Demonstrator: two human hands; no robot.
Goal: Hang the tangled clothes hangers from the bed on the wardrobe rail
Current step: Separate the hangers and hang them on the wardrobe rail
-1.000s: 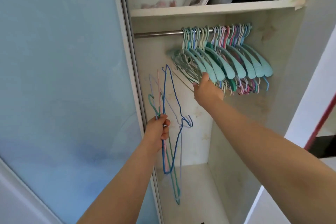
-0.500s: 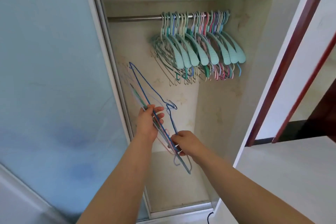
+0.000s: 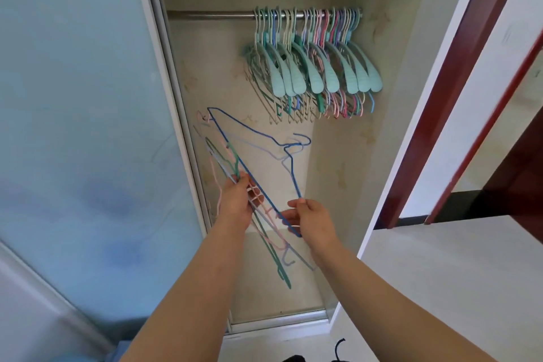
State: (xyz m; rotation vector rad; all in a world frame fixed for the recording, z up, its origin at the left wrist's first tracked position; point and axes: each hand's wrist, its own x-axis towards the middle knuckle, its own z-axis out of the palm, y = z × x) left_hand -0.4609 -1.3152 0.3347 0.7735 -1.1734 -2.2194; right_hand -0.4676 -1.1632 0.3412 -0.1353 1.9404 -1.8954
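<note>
Blue hanger (image 3: 252,138) long axis diagonal, hook rightward.

My left hand (image 3: 236,203) grips a bundle of thin wire hangers (image 3: 264,223); my right hand (image 3: 313,219) pinches the blue hanger (image 3: 249,129). Many hangers (image 3: 314,67) crowd the wardrobe rail (image 3: 211,15).

A tangled bunch of thin wire hangers (image 3: 235,167), green, pink, pale lilac and blue, sits tilted low in front of the open wardrobe. One dark blue hanger (image 3: 255,138) stands out from the bunch, its hook pointing right. Above, a metal rail (image 3: 211,15) runs across the wardrobe; a dense row of hung hangers (image 3: 311,67), many with wide turquoise shoulders, crowds its right half.
</note>
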